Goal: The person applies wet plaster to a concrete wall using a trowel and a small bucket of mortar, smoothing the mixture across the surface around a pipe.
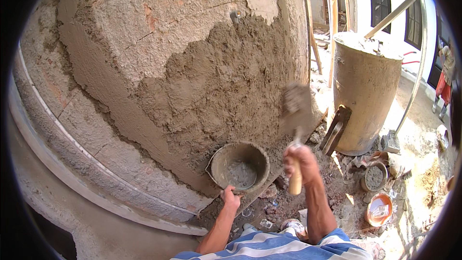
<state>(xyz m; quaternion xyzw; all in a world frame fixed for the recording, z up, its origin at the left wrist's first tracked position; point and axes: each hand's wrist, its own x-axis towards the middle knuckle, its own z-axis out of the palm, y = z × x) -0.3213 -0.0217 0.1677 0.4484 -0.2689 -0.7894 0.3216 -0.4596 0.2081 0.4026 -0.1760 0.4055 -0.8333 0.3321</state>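
My left hand point(231, 197) grips the near rim of a dark mortar bucket point(262, 161), tipped so that its inside faces me. Grey wet mortar point(240, 173) lies at the bottom of it. In my right hand point(303, 161) is a trowel point(295, 108), held by its wooden handle with the blade pointing up and away. Mortar seems to sit on the blade, which is smeared by motion. Beyond both hands stands a wall point(125, 43) with a rough patch of fresh mortar point(211, 77) and a smoother vertical band on its left. A small pipe end point(236, 16) pokes out above the patch.
To the right stands a tall drum point(368, 86), with a plastering float point(336, 130) leaning on it. A shovel point(391, 142) rests beside it. Nearer are a bucket of mortar point(374, 176) and an orange-rimmed tub point(379, 209) amid rubble. Another person point(446, 74) stands far right.
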